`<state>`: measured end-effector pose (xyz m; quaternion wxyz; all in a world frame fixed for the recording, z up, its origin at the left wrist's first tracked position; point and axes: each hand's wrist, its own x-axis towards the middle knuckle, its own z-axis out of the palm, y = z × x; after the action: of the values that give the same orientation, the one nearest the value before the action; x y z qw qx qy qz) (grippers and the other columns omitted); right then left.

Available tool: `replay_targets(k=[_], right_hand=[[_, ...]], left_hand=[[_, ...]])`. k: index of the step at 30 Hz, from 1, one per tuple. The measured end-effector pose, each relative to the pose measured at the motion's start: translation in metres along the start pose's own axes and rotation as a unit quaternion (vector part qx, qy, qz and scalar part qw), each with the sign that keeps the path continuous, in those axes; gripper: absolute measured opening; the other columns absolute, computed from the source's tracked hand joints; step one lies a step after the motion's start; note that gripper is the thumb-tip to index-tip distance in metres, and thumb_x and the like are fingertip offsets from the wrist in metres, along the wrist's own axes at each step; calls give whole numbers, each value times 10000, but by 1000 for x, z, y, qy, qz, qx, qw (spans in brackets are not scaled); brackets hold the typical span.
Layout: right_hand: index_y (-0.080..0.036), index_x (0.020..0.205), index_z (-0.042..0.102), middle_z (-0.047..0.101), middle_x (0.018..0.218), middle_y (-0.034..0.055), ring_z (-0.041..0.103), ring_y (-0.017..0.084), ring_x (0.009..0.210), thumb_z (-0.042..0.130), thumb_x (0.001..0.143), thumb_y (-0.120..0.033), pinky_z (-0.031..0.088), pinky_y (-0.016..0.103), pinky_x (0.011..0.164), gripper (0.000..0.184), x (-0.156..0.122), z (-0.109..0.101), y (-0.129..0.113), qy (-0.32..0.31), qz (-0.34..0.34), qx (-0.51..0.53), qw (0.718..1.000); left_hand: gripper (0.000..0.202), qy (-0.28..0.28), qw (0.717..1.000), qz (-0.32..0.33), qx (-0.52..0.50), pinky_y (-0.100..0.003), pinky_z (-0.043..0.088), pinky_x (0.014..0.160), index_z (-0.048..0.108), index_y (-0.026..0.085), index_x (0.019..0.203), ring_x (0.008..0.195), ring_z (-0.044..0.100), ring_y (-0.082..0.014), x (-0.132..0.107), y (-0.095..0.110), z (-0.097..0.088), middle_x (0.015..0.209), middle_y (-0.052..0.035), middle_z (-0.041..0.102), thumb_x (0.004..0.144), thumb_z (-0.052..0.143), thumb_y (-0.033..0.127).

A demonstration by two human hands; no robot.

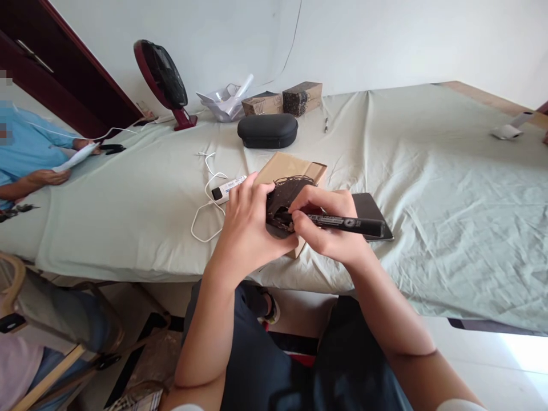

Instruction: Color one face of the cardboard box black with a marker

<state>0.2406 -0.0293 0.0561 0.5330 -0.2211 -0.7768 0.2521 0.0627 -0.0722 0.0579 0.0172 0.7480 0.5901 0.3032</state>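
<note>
My left hand [248,222] is closed around a small dark brown object [283,197] whose surface looks inked or painted. My right hand [327,220] grips a thick black marker [346,222], its tip pressed against that object's lower edge. Both hands hover over a brown cardboard sheet [291,168] that lies on the pale green cloth covering the table [428,171]. A dark tablet or phone [372,208] lies under the marker's far end.
A white power bank with cable [225,189] lies left of my hands. Farther back are a black hard case [268,130], two brown boxes [282,100], a pen [326,124], a red fan [165,80] and a plastic bag. A person in blue [29,154] sits at left.
</note>
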Motion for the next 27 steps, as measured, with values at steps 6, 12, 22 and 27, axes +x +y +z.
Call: replay_targets(k=[6,12,22,27], right_hand=[[-210,766,563,574,638,-50,473,91,538,569,871,-132,400,230,556,131,0,-2,0,17,17,-60,998],[-211,678,510,477,554,-56,397,89,487,585,827,-113,326,236,488,193,2,-14,9,110,25,-53,992],[-232,720,521,523,584,-34,430,108,468,540,851,-156,348,277,479,152,-7,-13,15,154,-40,-60,985],[-264,817,481,393,544,-58,325,132,412,487,889,-174,250,329,469,116,-20,10,42,226,-271,-153,923]], left_hand=[[835,-47,998,32,-14,-665,341,1265,452,257,1422,1570,322,-442,1,-9,-7,1680,-185,365,705,872,330],[802,-82,995,44,-22,-662,347,1269,472,237,1462,1592,298,-440,3,-16,-15,1711,-177,350,756,826,376],[795,-83,995,54,-33,-655,331,1278,491,234,1471,1590,318,-438,6,-24,-17,1718,-181,352,761,807,401],[793,-77,995,43,-52,-644,311,1290,503,227,1480,1605,311,-438,10,-39,-18,1724,-183,359,759,780,408]])
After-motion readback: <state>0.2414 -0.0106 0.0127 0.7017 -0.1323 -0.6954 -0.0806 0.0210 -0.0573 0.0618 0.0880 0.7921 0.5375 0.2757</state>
